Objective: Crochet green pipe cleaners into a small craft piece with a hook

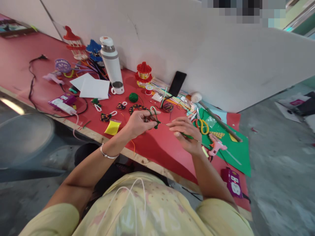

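My left hand (139, 124) pinches a small piece of green yarn work (156, 125), with a loop of yarn standing up over the fingers. In my right hand (185, 135) is a thin metal crochet hook with a green grip (187, 135). The hook's tip reaches left to the yarn work and appears to touch it. Both hands are above the red tabletop (157, 147). Behind them lie a green yarn ball (133, 97), a multicoloured yarn ball (168, 107) and a dark braided ring (135, 109), partly hidden by my left hand.
A white flask (110, 62), its cup (117, 88) and a phone (177, 83) stand along the wall. Yellow-handled scissors (204, 127) and a pink glue gun (217, 145) lie right, on green sheet (236, 154). Beaded pieces (106, 117) and a yellow packet (112, 127) sit left.
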`<state>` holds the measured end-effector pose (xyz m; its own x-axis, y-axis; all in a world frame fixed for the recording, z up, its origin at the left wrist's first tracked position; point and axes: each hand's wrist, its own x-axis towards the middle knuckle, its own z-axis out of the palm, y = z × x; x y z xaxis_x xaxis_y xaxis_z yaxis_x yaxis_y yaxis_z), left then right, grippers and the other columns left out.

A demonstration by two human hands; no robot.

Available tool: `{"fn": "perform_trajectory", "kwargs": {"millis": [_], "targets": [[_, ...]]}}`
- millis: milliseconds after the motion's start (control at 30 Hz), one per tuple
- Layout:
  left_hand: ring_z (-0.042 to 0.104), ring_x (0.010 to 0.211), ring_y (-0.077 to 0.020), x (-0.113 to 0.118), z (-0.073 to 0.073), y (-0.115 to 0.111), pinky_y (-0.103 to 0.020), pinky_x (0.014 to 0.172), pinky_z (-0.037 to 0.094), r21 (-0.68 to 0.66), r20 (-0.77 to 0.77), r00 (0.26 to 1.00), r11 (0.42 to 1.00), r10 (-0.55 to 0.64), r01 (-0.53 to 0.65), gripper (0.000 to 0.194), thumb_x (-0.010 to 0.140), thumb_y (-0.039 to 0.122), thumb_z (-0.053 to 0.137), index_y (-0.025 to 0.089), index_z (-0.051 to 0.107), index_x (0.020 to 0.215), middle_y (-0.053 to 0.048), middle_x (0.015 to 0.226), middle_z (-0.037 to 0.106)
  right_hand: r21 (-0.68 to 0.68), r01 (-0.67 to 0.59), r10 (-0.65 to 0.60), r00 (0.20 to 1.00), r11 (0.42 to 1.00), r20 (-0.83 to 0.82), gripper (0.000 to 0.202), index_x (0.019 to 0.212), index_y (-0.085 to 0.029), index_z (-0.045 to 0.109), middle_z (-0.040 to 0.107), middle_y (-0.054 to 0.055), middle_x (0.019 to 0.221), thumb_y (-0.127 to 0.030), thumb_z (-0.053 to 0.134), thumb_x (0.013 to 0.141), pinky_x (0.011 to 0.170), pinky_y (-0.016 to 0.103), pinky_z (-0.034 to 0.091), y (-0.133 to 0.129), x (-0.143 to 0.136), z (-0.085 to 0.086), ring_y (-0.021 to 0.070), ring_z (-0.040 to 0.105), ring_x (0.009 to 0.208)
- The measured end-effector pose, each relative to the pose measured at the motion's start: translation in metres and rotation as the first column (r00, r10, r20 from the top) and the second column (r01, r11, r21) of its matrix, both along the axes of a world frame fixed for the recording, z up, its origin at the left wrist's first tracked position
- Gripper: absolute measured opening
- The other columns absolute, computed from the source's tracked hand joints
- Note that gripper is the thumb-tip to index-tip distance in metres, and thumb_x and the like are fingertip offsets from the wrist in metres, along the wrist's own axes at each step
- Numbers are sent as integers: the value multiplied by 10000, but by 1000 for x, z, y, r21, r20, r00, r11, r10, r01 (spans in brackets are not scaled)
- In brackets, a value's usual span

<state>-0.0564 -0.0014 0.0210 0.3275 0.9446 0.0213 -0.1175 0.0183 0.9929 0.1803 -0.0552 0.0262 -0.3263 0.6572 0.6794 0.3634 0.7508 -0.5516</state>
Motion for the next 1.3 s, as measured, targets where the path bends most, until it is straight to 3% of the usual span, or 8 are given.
{"fn": "perform_trajectory", "kwargs": {"millis": [500, 600, 767, 900, 1100, 1200, 1300], "targets": [[596, 611, -102, 4, -4, -1, -218, 540, 450, 16, 28, 999, 999, -35, 35, 487, 674, 199, 849, 112, 821, 1153, -42, 789, 750, 12, -12, 12, 999, 1000, -47, 190, 1137, -332, 808, 863, 35, 1128, -282, 684, 1002, 980, 496, 579, 2, -6, -5, 253, 748, 1083], [610, 605, -108, 5, -1, -3, -217, 542, 457, -7, 40, 997, 998, -58, 59, 502, 666, 202, 864, 105, 817, 1156, -31, 741, 737, 32, -7, 9, 998, 999, -55, 211, 1182, -348, 796, 865, 39, 1137, -311, 686, 1006, 987, 509, 581, 4, -7, -12, 249, 771, 1067], [635, 595, -119, 9, 2, -5, -218, 554, 465, -37, 79, 993, 995, -89, 92, 548, 633, 217, 915, 110, 819, 1162, -10, 660, 715, 61, 29, -22, 994, 998, -109, 298, 1271, -390, 768, 810, 67, 1329, -440, 716, 981, 975, 536, 593, 7, -13, -31, 266, 773, 1123], [615, 582, -107, 10, -1, -6, -205, 531, 436, -67, 115, 993, 997, -25, 32, 600, 596, 214, 948, 112, 820, 1173, -7, 659, 714, 7, 57, -54, 965, 998, -257, 257, 1217, -386, 794, 844, 58, 1231, -433, 733, 972, 946, 522, 620, 8, -24, -40, 263, 793, 1072], [649, 643, -118, 8, -5, -6, -220, 571, 491, -68, 128, 992, 998, -4, 13, 606, 593, 186, 935, 129, 827, 1186, -50, 800, 778, -106, 38, -87, 857, 994, -508, 189, 1108, -366, 828, 859, 36, 1174, -452, 754, 957, 964, 502, 657, 11, -34, -39, 262, 810, 1098], [608, 619, -97, 8, -2, -7, -197, 540, 465, -72, 133, 991, 997, 14, -4, 567, 589, 164, 922, 131, 838, 1148, -33, 766, 756, -160, 25, -109, 834, 987, -542, 200, 1072, -348, 834, 867, 40, 1130, -483, 764, 942, 949, 490, 674, 13, -33, -38, 260, 822, 1059], [582, 586, -80, 7, 2, -8, -191, 503, 451, -67, 163, 987, 998, 2, 9, 554, 598, 155, 905, 135, 834, 1147, -30, 800, 750, -206, 35, -135, 860, 978, -492, 242, 1034, -323, 839, 872, 53, 1082, -525, 788, 910, 926, 481, 685, 14, -31, -40, 260, 824, 1028]]}}
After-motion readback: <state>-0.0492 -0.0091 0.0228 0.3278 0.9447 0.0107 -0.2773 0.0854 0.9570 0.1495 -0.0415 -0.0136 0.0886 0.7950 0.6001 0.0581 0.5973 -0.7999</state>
